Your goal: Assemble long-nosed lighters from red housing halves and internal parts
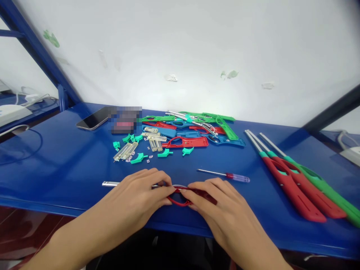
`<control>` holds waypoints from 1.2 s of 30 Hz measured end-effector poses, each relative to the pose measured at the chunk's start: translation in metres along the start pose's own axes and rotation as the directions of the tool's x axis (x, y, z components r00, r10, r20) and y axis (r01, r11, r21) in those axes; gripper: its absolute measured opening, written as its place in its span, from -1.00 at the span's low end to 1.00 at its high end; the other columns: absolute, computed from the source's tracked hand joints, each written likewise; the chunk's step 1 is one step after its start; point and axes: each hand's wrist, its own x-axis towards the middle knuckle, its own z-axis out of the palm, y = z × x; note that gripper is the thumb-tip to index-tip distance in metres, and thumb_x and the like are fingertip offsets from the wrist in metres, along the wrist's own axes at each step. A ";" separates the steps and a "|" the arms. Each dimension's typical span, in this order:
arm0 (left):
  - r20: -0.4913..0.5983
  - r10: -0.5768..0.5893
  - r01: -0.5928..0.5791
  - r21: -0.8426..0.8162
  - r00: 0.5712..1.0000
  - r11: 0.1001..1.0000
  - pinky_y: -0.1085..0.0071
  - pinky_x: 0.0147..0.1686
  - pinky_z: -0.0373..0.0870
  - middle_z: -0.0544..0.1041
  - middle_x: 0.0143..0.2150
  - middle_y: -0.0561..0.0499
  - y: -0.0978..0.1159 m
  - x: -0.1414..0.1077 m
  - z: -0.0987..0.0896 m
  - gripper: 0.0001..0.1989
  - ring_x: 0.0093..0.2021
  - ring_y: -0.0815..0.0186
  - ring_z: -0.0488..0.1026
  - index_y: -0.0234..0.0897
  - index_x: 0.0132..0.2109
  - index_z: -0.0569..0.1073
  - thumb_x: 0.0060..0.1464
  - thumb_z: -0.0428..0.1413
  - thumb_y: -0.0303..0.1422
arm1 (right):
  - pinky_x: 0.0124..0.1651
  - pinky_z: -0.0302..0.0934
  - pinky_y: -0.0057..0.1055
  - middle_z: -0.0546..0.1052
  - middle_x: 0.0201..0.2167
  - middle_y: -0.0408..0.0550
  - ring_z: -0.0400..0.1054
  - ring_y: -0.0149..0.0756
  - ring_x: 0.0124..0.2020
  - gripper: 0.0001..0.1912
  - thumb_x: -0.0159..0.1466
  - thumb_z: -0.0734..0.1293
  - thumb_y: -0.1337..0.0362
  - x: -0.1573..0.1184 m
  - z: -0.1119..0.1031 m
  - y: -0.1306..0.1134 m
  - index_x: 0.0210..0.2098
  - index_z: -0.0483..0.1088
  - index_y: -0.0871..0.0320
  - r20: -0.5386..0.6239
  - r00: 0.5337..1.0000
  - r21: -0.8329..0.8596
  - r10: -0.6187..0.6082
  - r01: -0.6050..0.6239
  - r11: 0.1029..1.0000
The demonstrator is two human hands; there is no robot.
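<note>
Near the front edge of the blue table, my left hand and my right hand are both closed on a red lighter casing. Its loop-shaped part shows between them, with the fingertips of both hands meeting at its upper side. A metal tube sticks out to the left beyond my left hand. The right end of the casing is mostly hidden under my right hand. A screwdriver with a clear purple and red handle lies just behind my right hand.
Behind the hands lie green triggers, clear fuel tanks and a pile of coloured casing halves. Long red lighters and a green one lie at the right. A phone rests at the back left, before a white wall.
</note>
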 end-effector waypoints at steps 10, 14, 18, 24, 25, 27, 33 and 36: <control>0.049 0.044 -0.045 0.016 0.998 0.999 0.18 0.21 0.37 0.60 0.15 0.03 0.002 -0.003 -0.006 -0.59 0.08 0.20 0.54 -0.09 0.18 0.45 0.36 0.05 -0.64 | 0.26 0.38 0.03 0.52 0.31 -0.12 0.45 -0.12 0.24 -0.47 0.62 0.10 0.10 -0.006 0.006 0.000 0.54 0.04 -0.10 -0.055 0.994 -0.093 0.091 -0.096 0.991; 0.056 0.041 -0.042 0.024 0.998 0.999 0.19 0.26 0.37 0.61 0.18 0.05 0.004 -0.003 -0.006 -0.53 0.11 0.21 0.56 -0.07 0.26 0.43 0.35 0.04 -0.63 | 0.26 0.37 -0.01 0.56 0.25 -0.12 0.46 -0.14 0.18 -0.52 0.61 0.15 0.14 -0.004 0.005 0.001 0.47 0.17 -0.09 -0.020 0.997 -0.064 0.073 -0.074 0.995; 0.044 0.032 -0.035 0.068 0.998 0.997 0.18 0.25 0.41 0.60 0.17 0.05 0.001 -0.004 -0.003 -0.52 0.10 0.20 0.55 -0.04 0.28 0.43 0.35 0.06 -0.59 | 0.17 0.40 -0.09 0.59 0.17 -0.13 0.48 -0.16 0.09 -0.65 0.60 0.17 0.22 -0.001 0.002 0.000 0.30 0.36 -0.10 -0.020 0.999 -0.024 0.049 -0.050 0.998; 0.021 0.050 -0.051 0.101 0.999 0.994 0.19 0.16 0.48 0.59 0.12 -0.02 -0.001 -0.004 0.000 -0.57 0.06 0.18 0.54 -0.08 0.25 0.46 0.35 0.05 -0.57 | 0.07 0.39 -0.16 0.61 0.10 -0.13 0.49 -0.18 0.01 -0.69 0.59 0.18 0.21 0.001 0.000 -0.001 0.25 0.41 -0.08 -0.049 0.998 -0.004 0.030 -0.030 1.000; 0.028 0.052 -0.054 0.102 0.998 0.993 0.17 0.17 0.47 0.58 0.13 -0.03 -0.001 -0.004 0.000 -0.56 0.06 0.17 0.53 -0.08 0.26 0.45 0.35 0.05 -0.58 | 0.08 0.38 -0.17 0.62 0.09 -0.13 0.49 -0.19 0.01 -0.70 0.59 0.19 0.21 0.001 0.000 -0.001 0.24 0.41 -0.07 -0.051 0.998 0.003 0.027 -0.027 1.000; 0.037 0.049 -0.052 0.102 0.998 0.993 0.15 0.18 0.46 0.57 0.14 -0.05 0.000 -0.004 0.000 -0.55 0.08 0.15 0.51 -0.10 0.26 0.44 0.34 0.05 -0.59 | 0.08 0.36 -0.17 0.62 0.09 -0.15 0.48 -0.20 0.01 -0.70 0.59 0.20 0.21 0.002 -0.001 -0.001 0.24 0.40 -0.06 -0.052 0.998 0.014 0.027 -0.026 1.000; 0.035 0.026 -0.029 0.094 0.999 0.995 0.16 0.14 0.48 0.54 0.11 -0.06 0.001 -0.003 0.001 -0.56 0.05 0.16 0.52 -0.11 0.25 0.46 0.35 0.05 -0.60 | 0.08 0.35 -0.15 0.62 0.08 -0.17 0.47 -0.18 0.00 -0.71 0.59 0.20 0.21 0.003 0.000 -0.002 0.23 0.40 -0.07 -0.055 0.998 0.009 0.036 -0.036 0.999; 0.017 0.013 -0.015 0.071 1.000 0.997 0.19 0.15 0.49 0.53 0.09 -0.06 0.000 -0.003 0.002 -0.57 0.03 0.19 0.54 -0.11 0.25 0.48 0.36 0.04 -0.59 | 0.07 0.35 -0.16 0.62 0.07 -0.17 0.47 -0.18 -0.01 -0.72 0.59 0.19 0.20 0.003 0.000 -0.003 0.22 0.41 -0.07 -0.059 0.998 0.007 0.038 -0.038 0.999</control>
